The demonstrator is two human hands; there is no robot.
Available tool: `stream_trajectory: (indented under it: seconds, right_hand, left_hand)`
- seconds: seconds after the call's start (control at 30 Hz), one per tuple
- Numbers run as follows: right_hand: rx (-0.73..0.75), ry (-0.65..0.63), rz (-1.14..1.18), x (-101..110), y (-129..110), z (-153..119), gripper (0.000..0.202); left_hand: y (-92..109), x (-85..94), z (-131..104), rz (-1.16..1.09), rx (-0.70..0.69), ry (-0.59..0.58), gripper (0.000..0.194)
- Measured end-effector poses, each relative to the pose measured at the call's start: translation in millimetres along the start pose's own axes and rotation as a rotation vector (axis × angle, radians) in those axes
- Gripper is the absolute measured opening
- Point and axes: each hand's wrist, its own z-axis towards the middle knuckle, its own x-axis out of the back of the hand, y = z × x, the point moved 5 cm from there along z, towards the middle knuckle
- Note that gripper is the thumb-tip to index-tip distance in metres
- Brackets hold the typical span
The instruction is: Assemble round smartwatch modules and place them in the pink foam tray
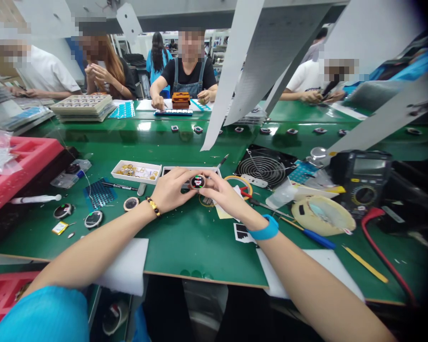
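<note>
I see the round smartwatch (198, 181) raised over the middle of the green bench (203, 237), its lit screen facing back toward my view. The left hand (174, 190) grips one edge and the right hand (218, 189) the other, thumbs and fingers closed narrowly around the rim, presumably to steady it and leave the display readable. Left of them, a white box (135, 179) gathers small ring-like parts, likely so they don't scatter. Farther left lie two loose watch bodies (93, 219) and a small battery pouch (59, 228). To the right I can make out a tape roll (235, 178), a fan with a wire guard (264, 166), a blue-handled screwdriver (319, 239), and a multimeter (365, 185), propped with its dial facing the seat, probably for easy reading.
</note>
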Motion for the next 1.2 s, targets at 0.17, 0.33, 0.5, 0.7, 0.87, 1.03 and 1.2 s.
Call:
stream_trajectory:
  seconds: [0.17,0.33,0.5,0.7,0.87,1.03,1.2]
  right_hand:
    - [-0.006,0.000,-0.003,-0.1,1.0,0.3,0.061]
    - [-0.006,0.002,0.000,-0.7,2.8,1.0,0.063]
    - [-0.017,0.010,-0.010,-0.7,1.6,0.4,0.062]
    - [-0.045,0.031,-0.013,-3.6,-3.0,-1.3,0.061]
    - [-0.042,0.042,-0.024,-4.6,-3.7,-1.0,0.061]
    - [-0.024,0.078,-0.072,-5.0,-2.2,-1.4,0.061]
    - [-0.012,0.109,-0.106,-6.0,-1.4,-1.2,0.059]
  left_hand:
    - [-0.1,-0.5,-0.3,-0.004,0.005,-0.006,0.038]
    - [-0.5,-0.7,0.4,-0.003,0.004,-0.011,0.038]
    - [0.3,-0.3,0.9,0.000,-0.005,-0.005,0.038]
    - [-0.4,-1.0,0.4,0.006,-0.008,-0.009,0.040]
    - [-0.2,-1.9,-0.3,0.006,-0.006,-0.013,0.040]
    - [0.8,-1.1,-0.3,0.000,-0.009,-0.013,0.039]
    - [1.6,-0.5,0.4,-0.009,-0.007,-0.021,0.039]
